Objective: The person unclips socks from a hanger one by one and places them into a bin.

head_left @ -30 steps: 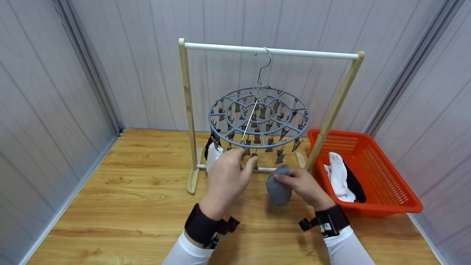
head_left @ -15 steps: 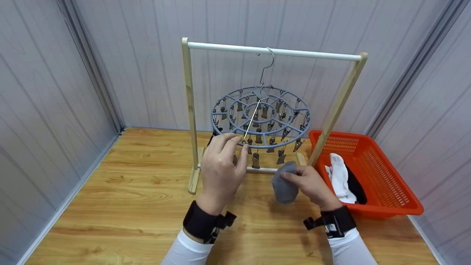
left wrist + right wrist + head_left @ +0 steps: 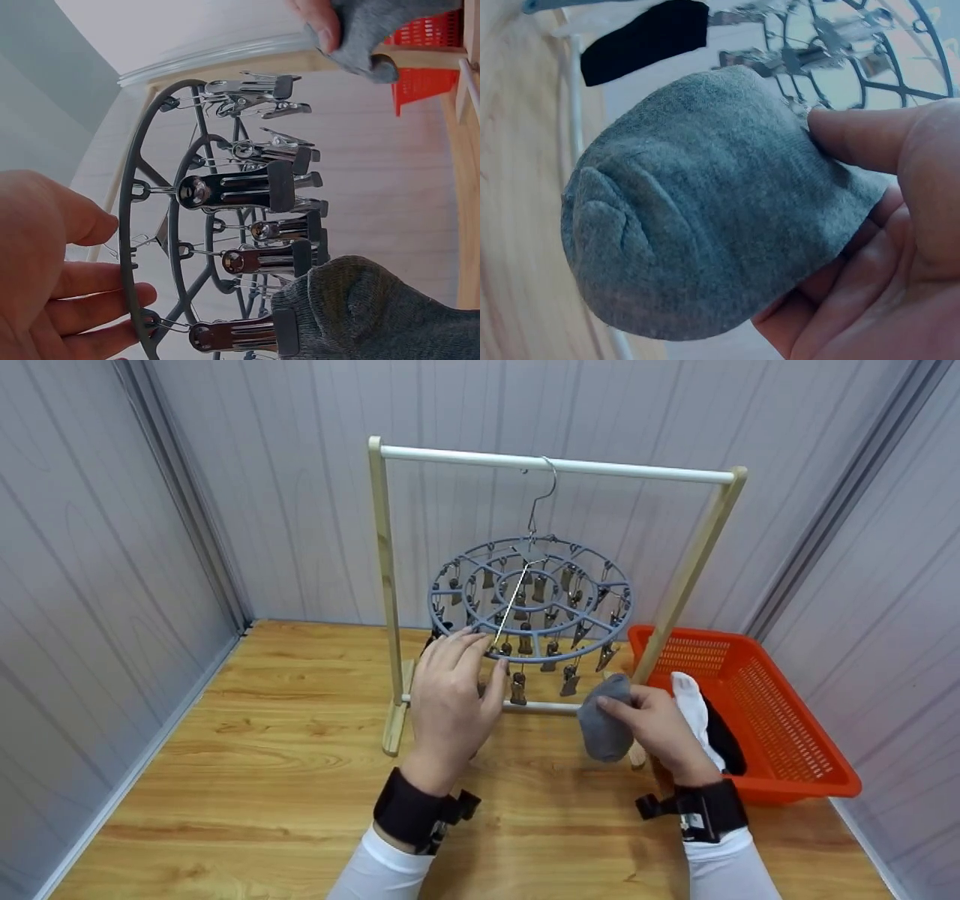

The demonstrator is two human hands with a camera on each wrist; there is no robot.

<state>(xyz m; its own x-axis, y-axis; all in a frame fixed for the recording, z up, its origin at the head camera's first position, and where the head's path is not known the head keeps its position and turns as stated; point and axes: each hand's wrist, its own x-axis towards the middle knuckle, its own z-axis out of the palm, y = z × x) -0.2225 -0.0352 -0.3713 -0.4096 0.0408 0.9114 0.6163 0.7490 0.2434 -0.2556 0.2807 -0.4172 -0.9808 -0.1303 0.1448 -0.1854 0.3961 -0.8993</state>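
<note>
Right hand [image 3: 664,727] is pinching a grey sock [image 3: 606,724] near its opening; thumb is lying on the near face, fingers are supporting from behind, fabric clamped between. The sock is hanging in the air, below and right of the round hanger [image 3: 538,659], just left of the orange basket [image 3: 795,789].

Left hand [image 3: 454,697] is reaching up to the hanger's near rim. Left wrist view: thumb and fingers are standing apart, thumb tip meeting the rim, longer fingers extending behind it. How firmly they are pressing: cannot tell. A second grey sock [image 3: 360,304] is hanging from a metal clip [image 3: 232,335] near these fingers.

Hanger is hanging from the rack's white bar [image 3: 465,457].
</note>
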